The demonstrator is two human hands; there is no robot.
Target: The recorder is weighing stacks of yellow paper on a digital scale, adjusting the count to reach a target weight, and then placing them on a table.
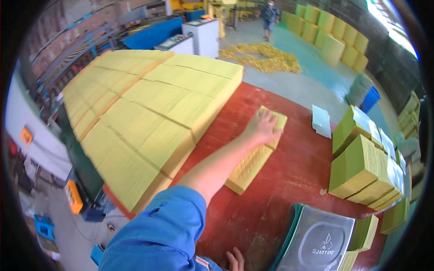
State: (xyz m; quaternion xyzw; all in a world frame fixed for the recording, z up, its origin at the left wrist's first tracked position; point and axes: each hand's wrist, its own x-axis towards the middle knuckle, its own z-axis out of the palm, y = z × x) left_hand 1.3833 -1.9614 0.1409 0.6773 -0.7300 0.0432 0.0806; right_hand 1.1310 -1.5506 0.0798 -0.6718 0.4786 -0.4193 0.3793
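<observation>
My left arm in a blue sleeve stretches forward over the red table [289, 180]. At its end, my left hand [262, 128] lies over a small yellow paper stack [279, 121], its fingers curled across the top. Just nearer lies another long yellow stack [248, 171] with an embossed surface, its end meeting the first one under my hand. My right hand [235, 259] shows only in part at the bottom edge, its fingers loosely extended by the table's near side and holding nothing visible.
A large block of yellow paper stacks [153, 99] fills the left side. At right stand more yellow stacks [361, 167] with white sheets [321, 121] nearby. A pile of printed plastic bags [316, 239] lies near right. Beyond are a person [270, 19] and scattered yellow scraps [262, 56].
</observation>
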